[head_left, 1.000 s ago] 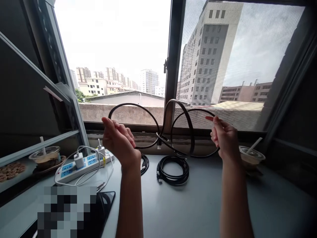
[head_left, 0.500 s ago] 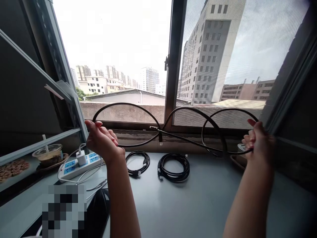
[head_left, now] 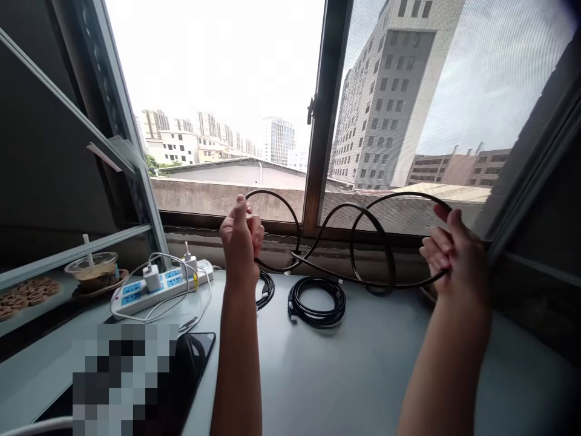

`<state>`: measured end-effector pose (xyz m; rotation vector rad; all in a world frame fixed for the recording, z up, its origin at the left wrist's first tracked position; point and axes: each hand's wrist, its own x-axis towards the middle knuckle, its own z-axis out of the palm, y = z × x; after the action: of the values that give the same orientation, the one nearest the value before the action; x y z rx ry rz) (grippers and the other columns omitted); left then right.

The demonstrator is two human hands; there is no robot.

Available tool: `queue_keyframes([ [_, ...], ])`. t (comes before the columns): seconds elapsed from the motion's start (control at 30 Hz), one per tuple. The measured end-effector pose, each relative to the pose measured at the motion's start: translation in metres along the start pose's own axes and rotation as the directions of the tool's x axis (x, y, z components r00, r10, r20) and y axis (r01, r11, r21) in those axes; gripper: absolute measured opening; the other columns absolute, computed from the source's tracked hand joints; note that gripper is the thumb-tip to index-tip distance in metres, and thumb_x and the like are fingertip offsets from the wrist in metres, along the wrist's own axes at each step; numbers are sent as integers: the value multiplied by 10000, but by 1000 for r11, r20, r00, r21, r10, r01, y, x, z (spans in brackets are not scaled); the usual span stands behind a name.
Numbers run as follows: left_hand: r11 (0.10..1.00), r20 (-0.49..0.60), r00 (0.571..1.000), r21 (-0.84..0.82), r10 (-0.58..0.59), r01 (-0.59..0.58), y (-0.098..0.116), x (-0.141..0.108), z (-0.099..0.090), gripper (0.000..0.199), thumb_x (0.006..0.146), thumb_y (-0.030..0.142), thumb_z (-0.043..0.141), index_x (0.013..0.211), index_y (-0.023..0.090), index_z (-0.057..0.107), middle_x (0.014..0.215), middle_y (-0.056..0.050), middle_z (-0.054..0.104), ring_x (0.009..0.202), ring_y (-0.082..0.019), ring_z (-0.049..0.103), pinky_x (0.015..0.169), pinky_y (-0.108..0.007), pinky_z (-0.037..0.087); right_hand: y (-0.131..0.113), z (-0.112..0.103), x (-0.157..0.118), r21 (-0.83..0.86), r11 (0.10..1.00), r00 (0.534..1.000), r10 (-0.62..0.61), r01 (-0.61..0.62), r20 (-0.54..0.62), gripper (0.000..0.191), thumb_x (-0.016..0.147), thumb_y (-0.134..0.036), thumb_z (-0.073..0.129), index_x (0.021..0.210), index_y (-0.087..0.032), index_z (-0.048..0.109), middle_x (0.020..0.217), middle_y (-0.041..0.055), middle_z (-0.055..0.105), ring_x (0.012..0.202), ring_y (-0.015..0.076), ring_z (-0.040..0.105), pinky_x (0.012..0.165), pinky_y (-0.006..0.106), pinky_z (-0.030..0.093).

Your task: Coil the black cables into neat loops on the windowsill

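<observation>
A black cable (head_left: 388, 266) hangs in wide loops in the air between my two hands, in front of the window sill. My left hand (head_left: 242, 227) is closed around the loop at its left end. At the other end, my right hand (head_left: 454, 242) grips the loop with curled fingers. The loops cross near the middle, where a small dark piece sits on the cable. Below lies a coiled black cable (head_left: 318, 323) with its plugs showing. Another coiled cable (head_left: 271, 290) is partly hidden behind my left forearm.
At the left, a white power strip (head_left: 167, 297) holds plugged-in chargers with white leads. Beyond it stands a plastic cup with a straw (head_left: 93, 272). A black, glossy flat device (head_left: 200, 357) lies on the grey table (head_left: 336, 381), partly covered by a pixelated patch. A window frame (head_left: 329, 121) rises behind.
My left hand has moved right, and my right hand slightly left, so the held cable's loops are drawn closer together. The view has shifted a little.
</observation>
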<state>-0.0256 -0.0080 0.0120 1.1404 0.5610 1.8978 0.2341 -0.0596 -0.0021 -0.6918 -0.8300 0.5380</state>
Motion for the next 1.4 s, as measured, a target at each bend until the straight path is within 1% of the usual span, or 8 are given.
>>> queue_keyframes([
  [0.1,966,322,928,231,-189,116,2,-10,8,275,823,447,529,852,203,406,418,88,447,268,-47,342,294,-165,188,3,23,-8,-19,997,996,-69,71,61,288,783,-406,628,938,-164,644,402,-91,272,318,25,168,329,226,62],
  [0.23,791,564,577,546,-591,277,3,-24,16,614,832,508,487,1247,144,217,719,-53,669,368,-115,550,314,-176,291,13,52,-25,-158,952,960,-241,262,140,322,756,-452,639,862,-152,689,360,-74,335,287,36,227,289,213,106],
  [0.3,817,630,530,508,-568,273,1,-29,22,671,835,502,488,1305,138,177,821,-86,677,371,-95,547,320,-169,297,17,63,-33,-213,948,955,-188,238,231,334,753,-467,633,860,-158,700,341,-69,347,270,47,252,275,208,125],
  [0.43,918,699,596,296,-395,262,-4,-30,33,521,880,361,469,1307,138,267,716,-21,631,358,-64,508,305,-150,244,24,72,-38,-284,939,906,-63,196,418,370,805,-469,568,991,-171,683,344,-76,353,265,49,282,274,185,198],
  [0.67,986,307,940,-27,-148,164,-2,-17,27,269,908,159,368,1169,138,435,475,112,286,316,-15,225,306,-125,193,25,58,-27,-365,919,761,131,146,635,611,783,-427,616,1320,-216,415,565,-38,541,465,89,490,339,156,366],
  [1.03,980,196,981,-197,4,35,4,-20,27,247,926,174,369,1129,199,508,422,98,213,321,-34,155,320,-162,168,32,70,-42,-429,855,418,290,291,861,319,796,-384,620,1063,-214,664,930,39,636,752,130,596,573,200,472],
  [1.2,975,241,970,-216,-4,58,4,-19,23,220,907,190,428,1079,217,563,421,91,223,322,-35,167,318,-173,173,35,70,-40,-254,909,450,86,329,889,214,861,-336,546,988,-233,683,962,40,612,812,129,593,590,206,487],
  [1.4,975,182,983,-221,41,0,1,-4,3,208,858,171,510,1053,192,581,426,97,242,340,-39,166,309,-180,174,20,54,-31,18,980,699,-155,200,698,270,881,-430,482,752,-236,618,902,31,631,975,179,590,785,311,512],
])
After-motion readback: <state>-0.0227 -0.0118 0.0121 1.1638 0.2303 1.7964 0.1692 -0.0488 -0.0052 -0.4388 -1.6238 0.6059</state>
